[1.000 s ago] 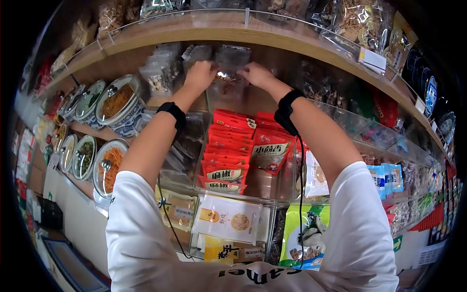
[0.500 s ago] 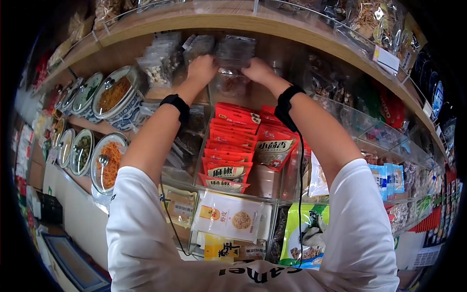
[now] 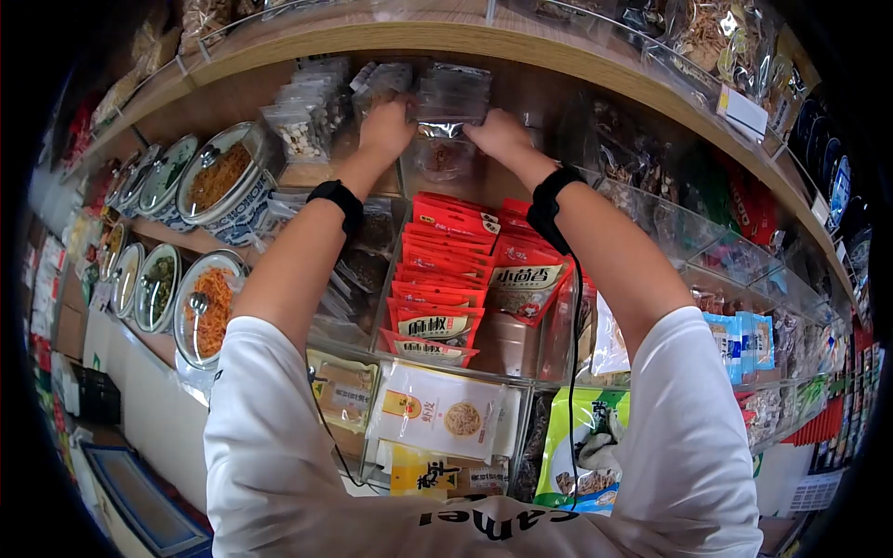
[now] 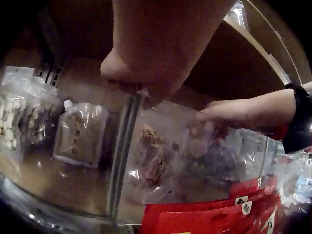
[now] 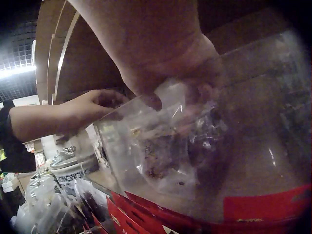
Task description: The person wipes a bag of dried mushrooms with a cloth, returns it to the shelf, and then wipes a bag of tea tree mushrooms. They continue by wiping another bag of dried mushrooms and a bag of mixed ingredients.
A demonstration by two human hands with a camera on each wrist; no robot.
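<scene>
Right hand (image 3: 502,135) pinches the upper part of a clear bag (image 5: 165,161) with thumb and fingers; left hand (image 3: 387,130) is at the bag's other side, can't tell if it's gripping. Bag sits between the hands, behind a block of red packets (image 3: 442,270). Clear rigid divider (image 4: 123,161) stands right under the left hand; wooden shelf (image 3: 391,46) overhangs beyond. Bag plastic thin, crinkled, shiny; contents brownish lumps. Red packets flat, glossy. Left: round patterned jars (image 3: 228,209), domed see-through lids.
</scene>
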